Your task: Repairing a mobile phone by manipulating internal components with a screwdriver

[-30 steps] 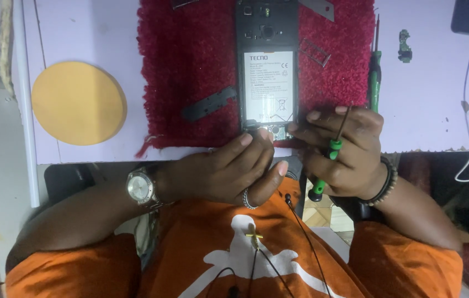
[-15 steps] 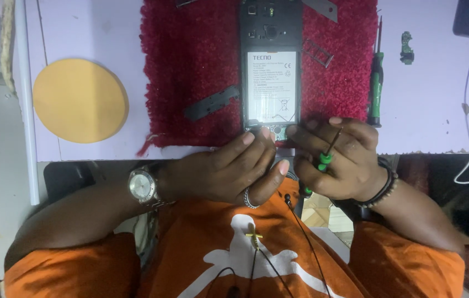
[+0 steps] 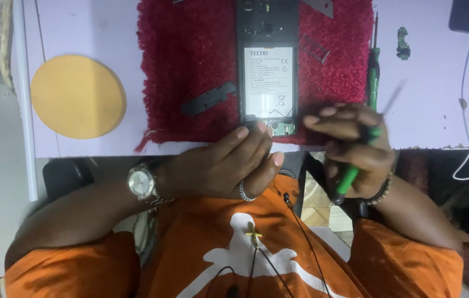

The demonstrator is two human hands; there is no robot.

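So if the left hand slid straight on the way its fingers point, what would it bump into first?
Probably the opened phone: the left hand points its fingertips at the phone's bottom edge on the red mat, seemingly touching already, though depth is unclear.

At the top centre of the frame a black opened phone with a white battery label (image 3: 268,72) lay on a deep red shaggy cloth mat (image 3: 190,60), which covered a pale lilac tabletop (image 3: 433,105). At the left sat a flat mustard-yellow round disc (image 3: 78,96). The right hand (image 3: 353,149) held a bright green-handled screwdriver (image 3: 350,174); the left hand (image 3: 220,163) wore a silver ring. An orange shirt with a white print (image 3: 234,248) filled the bottom.
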